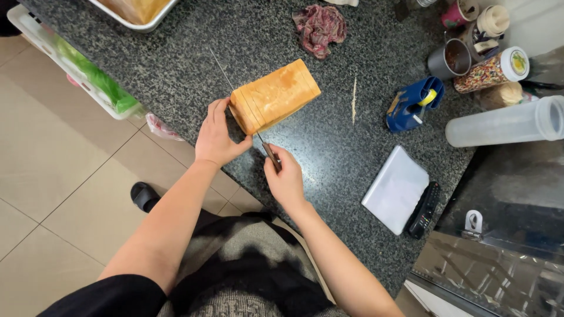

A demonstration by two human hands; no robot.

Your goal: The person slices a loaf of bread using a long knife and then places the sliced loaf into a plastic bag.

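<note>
Left hand (216,136) presses against the cut end of the bread loaf (275,97), fingers wrapped over the end slice, while the right hand (284,179) grips the handle of a long knife (238,97) sunk between slices. Loaf sits on the speckled granite counter (329,141), near its edge above beige floor tiles (53,176); a blue tape dispenser (413,104) sits further along.

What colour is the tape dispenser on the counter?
Blue, with a yellow roll inside: tape dispenser, shown in the head view.
</note>
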